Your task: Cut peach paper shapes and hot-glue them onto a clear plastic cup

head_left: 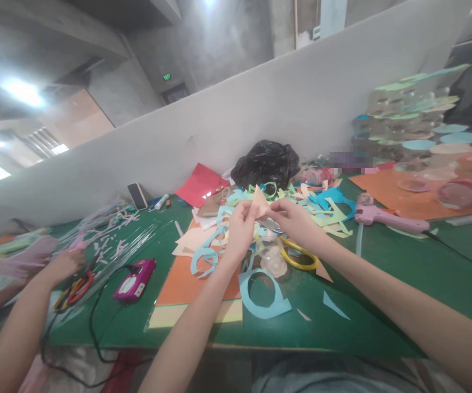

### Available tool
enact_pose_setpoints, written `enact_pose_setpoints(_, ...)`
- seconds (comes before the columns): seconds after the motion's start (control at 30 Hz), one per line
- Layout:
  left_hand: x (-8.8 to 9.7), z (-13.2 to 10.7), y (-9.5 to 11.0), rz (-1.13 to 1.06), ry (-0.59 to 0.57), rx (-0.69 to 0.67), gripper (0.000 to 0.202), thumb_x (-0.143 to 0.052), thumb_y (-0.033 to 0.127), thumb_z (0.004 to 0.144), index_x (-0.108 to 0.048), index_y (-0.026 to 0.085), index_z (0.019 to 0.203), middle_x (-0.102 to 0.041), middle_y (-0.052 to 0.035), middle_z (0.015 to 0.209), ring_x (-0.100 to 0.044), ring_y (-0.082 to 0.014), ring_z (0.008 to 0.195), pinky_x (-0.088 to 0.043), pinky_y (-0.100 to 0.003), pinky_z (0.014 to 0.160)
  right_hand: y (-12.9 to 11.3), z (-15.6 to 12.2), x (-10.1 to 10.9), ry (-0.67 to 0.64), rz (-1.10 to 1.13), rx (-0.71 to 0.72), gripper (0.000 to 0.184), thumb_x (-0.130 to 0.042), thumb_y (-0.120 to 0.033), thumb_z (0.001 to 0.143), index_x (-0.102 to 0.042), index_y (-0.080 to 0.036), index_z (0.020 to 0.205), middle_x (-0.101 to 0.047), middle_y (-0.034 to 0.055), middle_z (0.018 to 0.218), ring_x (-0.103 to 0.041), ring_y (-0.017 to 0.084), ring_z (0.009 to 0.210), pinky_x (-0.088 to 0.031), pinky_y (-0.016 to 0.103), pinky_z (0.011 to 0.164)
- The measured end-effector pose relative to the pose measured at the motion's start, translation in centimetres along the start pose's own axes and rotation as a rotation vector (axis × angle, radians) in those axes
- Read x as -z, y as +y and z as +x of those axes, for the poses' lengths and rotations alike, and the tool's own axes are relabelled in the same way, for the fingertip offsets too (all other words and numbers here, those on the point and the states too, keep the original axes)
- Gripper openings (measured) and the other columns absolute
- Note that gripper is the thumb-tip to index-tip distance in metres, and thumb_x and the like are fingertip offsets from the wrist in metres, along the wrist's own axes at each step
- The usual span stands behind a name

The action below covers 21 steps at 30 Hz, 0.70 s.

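Pale peach, pointed piece of paper (261,200), centre of the frame. From left to right, we see our left hand (240,221) pinching its lower left side, fingertips closed, and our right hand (293,218) pinching its lower right corner. We judge the sheet light, flexible and easily creased, best gripped low along both edges.

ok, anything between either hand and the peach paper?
Nothing visible: the left hand and right hand both have their fingers directly on the peach paper. The yellow-handled scissors show just below the right hand, not between it and the paper.
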<state>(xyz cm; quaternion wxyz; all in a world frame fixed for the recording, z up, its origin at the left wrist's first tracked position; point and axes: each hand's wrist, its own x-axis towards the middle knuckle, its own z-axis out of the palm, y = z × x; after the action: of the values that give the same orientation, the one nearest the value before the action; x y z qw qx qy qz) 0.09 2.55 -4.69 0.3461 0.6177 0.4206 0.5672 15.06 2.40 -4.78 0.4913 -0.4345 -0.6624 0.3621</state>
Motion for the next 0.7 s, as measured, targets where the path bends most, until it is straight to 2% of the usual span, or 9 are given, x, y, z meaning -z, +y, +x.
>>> enact_pose_setpoints(0.1,0.0,0.0,0.1,-0.044,0.012,0.012,0.029,-0.061,0.047,0.087,-0.057,0.018,0.092,-0.064,-0.0032,0.086,-0.062,-0.0148,0.081,-0.052,-0.028,0.079,0.2,-0.1,-0.3,0.055,0.094,0.023,0.014,-0.058,-0.037,0.084,-0.053,-0.024,0.083,-0.065,0.0041,0.089,-0.063,0.021,0.087,-0.048,0.038,0.079)
enact_pose_setpoints(0.23,-0.2,-0.1,0.5,-0.079,0.017,0.021,0.03,-0.061,0.048,0.086,-0.056,0.019,0.091,-0.064,-0.0027,0.085,-0.063,-0.0144,0.077,-0.055,-0.029,0.076,0.2,0.1,-0.5,0.074,0.271,0.039,0.025,-0.065,-0.035,0.078,-0.045,-0.025,0.089,-0.058,-0.0008,0.081,-0.062,0.018,0.078,-0.05,0.033,0.071)
enact_pose_setpoints(0.4,-0.3,-0.1,0.5,-0.087,0.012,0.005,0.027,-0.062,0.045,0.086,-0.057,0.018,0.089,-0.064,-0.0023,0.083,-0.064,-0.0148,0.076,-0.056,-0.031,0.076,-0.2,0.3,-0.2,0.05,0.333,-0.098,0.036,-0.068,-0.036,0.071,-0.048,-0.024,0.098,-0.059,-0.0024,0.075,-0.06,0.017,0.069,-0.048,0.031,0.061)
enact_pose_setpoints(0.5,-0.3,0.0,0.3,-0.09,0.003,0.009,0.027,-0.062,0.044,0.087,-0.057,0.018,0.089,-0.065,-0.0023,0.081,-0.065,-0.0154,0.075,-0.057,-0.03,0.074,-0.5,0.3,0.0,0.04,0.308,-0.15,0.034,-0.069,-0.038,0.072,-0.051,-0.022,0.096,-0.06,-0.0023,0.074,-0.058,0.015,0.066,-0.045,0.03,0.058)
enact_pose_setpoints(0.7,-0.4,-0.1,0.6,-0.036,-0.083,0.077,0.031,-0.06,0.048,0.087,-0.061,0.018,0.093,-0.068,-0.0046,0.094,-0.065,-0.0129,0.07,-0.056,-0.029,0.071,-0.7,0.1,0.5,-0.013,0.237,-0.131,0.027,-0.061,-0.045,0.08,-0.059,-0.022,0.093,-0.062,0.0,0.081,-0.055,0.015,0.069,-0.044,0.029,0.063)
